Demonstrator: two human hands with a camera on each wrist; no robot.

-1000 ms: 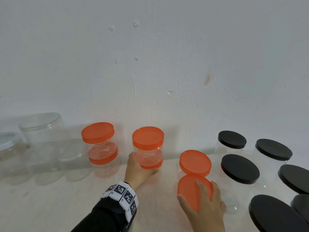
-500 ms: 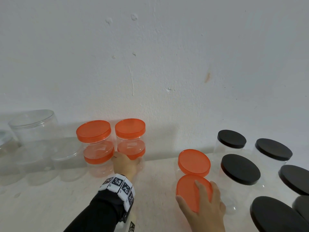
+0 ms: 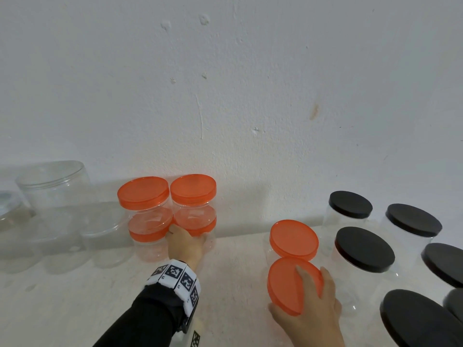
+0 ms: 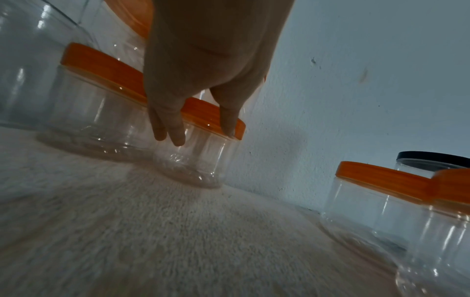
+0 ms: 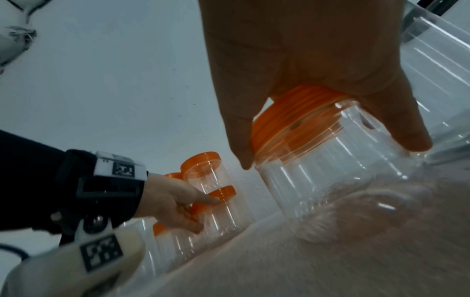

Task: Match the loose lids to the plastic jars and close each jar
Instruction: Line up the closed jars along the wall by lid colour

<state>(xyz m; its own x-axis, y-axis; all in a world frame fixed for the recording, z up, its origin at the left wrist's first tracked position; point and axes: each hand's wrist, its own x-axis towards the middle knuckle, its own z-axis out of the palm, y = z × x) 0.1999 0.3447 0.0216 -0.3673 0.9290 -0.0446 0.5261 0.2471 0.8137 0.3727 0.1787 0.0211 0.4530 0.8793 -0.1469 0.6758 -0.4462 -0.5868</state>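
Note:
Two stacks of orange-lidded clear jars stand side by side at the wall. My left hand grips the lower jar of the right stack, thumb and fingers curled round it just under its orange lid. The left stack touches it. My right hand lies over the orange lid of a near jar, thumb and finger curled down its rim. Just behind stands another orange-lidded jar.
Several black-lidded clear jars crowd the right side, close to my right hand. Clear jars with clear lids stand at the far left by the wall. The white wall rises right behind the stacks. The pale tabletop is bare in front.
My left hand has slid the jar stack leftward until it stands against the other orange stack. My right hand has stayed on the near orange lid.

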